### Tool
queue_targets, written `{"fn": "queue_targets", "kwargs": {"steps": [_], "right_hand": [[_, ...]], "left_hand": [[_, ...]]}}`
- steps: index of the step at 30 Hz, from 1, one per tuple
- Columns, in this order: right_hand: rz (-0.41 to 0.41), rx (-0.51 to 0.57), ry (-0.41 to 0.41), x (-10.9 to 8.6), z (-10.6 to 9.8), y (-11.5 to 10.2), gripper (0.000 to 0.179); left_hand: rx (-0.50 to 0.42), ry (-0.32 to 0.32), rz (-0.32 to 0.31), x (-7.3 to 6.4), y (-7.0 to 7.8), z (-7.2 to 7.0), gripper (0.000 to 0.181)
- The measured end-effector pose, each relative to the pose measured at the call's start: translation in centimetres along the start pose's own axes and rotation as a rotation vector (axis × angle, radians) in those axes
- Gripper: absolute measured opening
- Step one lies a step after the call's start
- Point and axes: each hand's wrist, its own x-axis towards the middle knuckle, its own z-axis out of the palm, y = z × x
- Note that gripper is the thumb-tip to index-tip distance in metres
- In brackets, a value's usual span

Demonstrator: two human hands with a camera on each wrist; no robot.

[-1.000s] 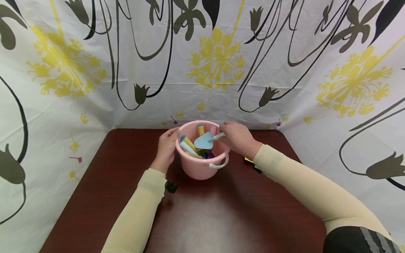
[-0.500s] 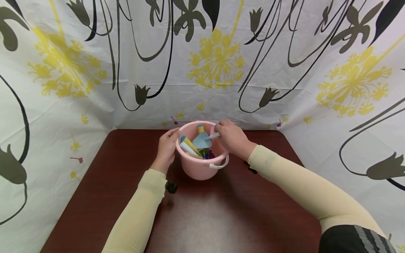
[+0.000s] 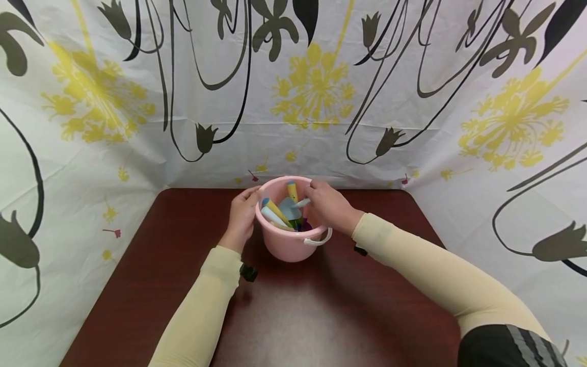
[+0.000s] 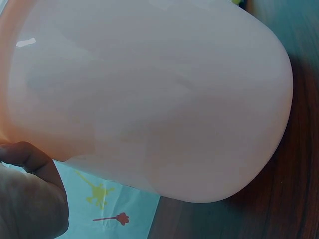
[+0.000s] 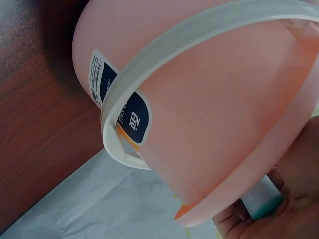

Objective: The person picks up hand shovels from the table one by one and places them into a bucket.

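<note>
A pink bucket (image 3: 289,248) stands on the table, its white handle (image 3: 319,239) hanging down at the front right. My left hand (image 3: 241,218) grips the rim on the left side, thumb near the edge; the left wrist view shows the pink wall (image 4: 164,99) close up. Over the right part of the opening, my right hand (image 3: 334,208) holds a light blue toy shovel (image 3: 288,209) by its handle, blade down inside the bucket. In the right wrist view the handle's teal-tipped end (image 5: 264,199) lies in that hand, with the fingers partly hidden.
Inside the bucket are yellow sticks with blue ends (image 3: 276,211), a pale blue cylinder (image 3: 271,215) and green and purple pieces. A dark red wooden table (image 3: 183,224) lies beneath. Patterned cloth (image 3: 293,142) encloses the back and sides.
My right hand has moved left and slightly down with the shovel, whose blade is now lower in the bucket. The left hand keeps its place on the rim.
</note>
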Motion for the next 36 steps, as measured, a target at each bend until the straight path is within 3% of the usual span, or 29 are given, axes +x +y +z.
{"fn": "queue_targets", "kwargs": {"steps": [7, 11, 15, 17, 22, 25, 36], "right_hand": [[-0.036, 0.059, -0.038, 0.6, 0.1, 0.1, 0.010], [-0.036, 0.101, -0.058, 0.9, 0.1, 0.0, 0.015], [-0.001, 0.248, -0.103, 1.1, 0.2, -0.2, 0.016], [0.014, 0.259, -0.127, 1.2, 0.2, -0.3, 0.017], [0.035, 0.151, -0.184, 1.7, 0.3, -0.5, 0.018], [0.042, 0.141, -0.202, 1.9, 0.3, -0.5, 0.020], [-0.051, 0.082, -0.197, 2.5, 0.7, -0.4, 0.024]], "left_hand": [[-0.012, -0.007, 0.003, 0.0, 0.0, 0.0, 0.039], [-0.014, -0.009, 0.004, 0.0, 0.0, 0.0, 0.038], [-0.005, -0.010, -0.003, 0.1, -0.1, 0.0, 0.038], [-0.010, -0.012, 0.003, 0.2, -0.2, 0.1, 0.037], [-0.032, -0.015, 0.026, 0.2, -0.3, 0.1, 0.037], [-0.026, -0.017, 0.026, 0.1, -0.2, 0.0, 0.037], [-0.018, -0.018, 0.006, 0.1, -0.2, -0.1, 0.039]]}}
